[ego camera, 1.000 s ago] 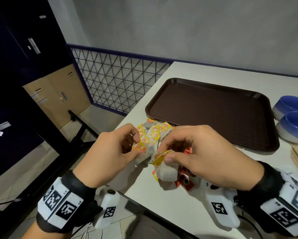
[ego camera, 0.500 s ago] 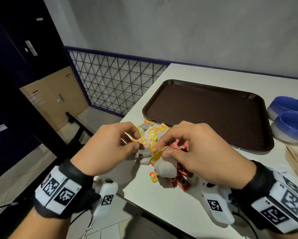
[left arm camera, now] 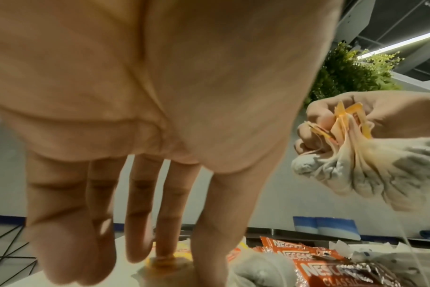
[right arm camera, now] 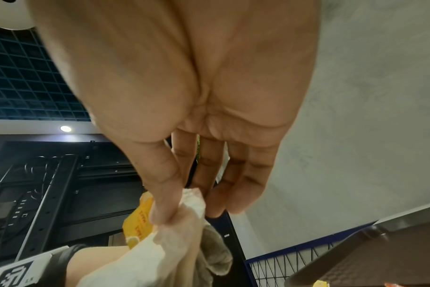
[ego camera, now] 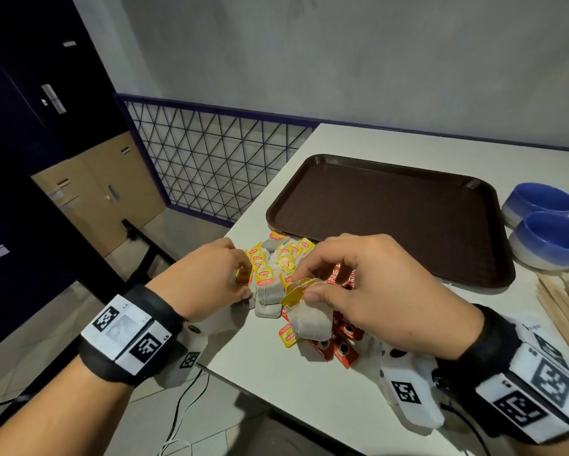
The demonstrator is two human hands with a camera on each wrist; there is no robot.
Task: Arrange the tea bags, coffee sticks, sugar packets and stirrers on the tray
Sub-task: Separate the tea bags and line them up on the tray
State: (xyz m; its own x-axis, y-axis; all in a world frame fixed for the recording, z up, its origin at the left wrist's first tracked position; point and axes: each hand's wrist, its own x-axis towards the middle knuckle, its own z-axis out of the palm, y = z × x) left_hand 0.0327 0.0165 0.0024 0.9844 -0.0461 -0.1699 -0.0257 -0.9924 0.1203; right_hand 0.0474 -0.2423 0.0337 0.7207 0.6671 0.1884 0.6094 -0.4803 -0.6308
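Hanging in a bunch from the right hand, pinched by their yellow tags, were several tea bags; the left hand pinched a tag in the table pile beside red coffee sticks; the brown tray held nothing; stirrers lay apart, so arranging had barely begun.

White table: tray, tea bags, bowls.

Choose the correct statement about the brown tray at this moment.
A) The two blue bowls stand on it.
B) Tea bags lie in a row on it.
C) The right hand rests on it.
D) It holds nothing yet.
D: the brown tray shows only its bare surface; the tea bags lie on the table before it.
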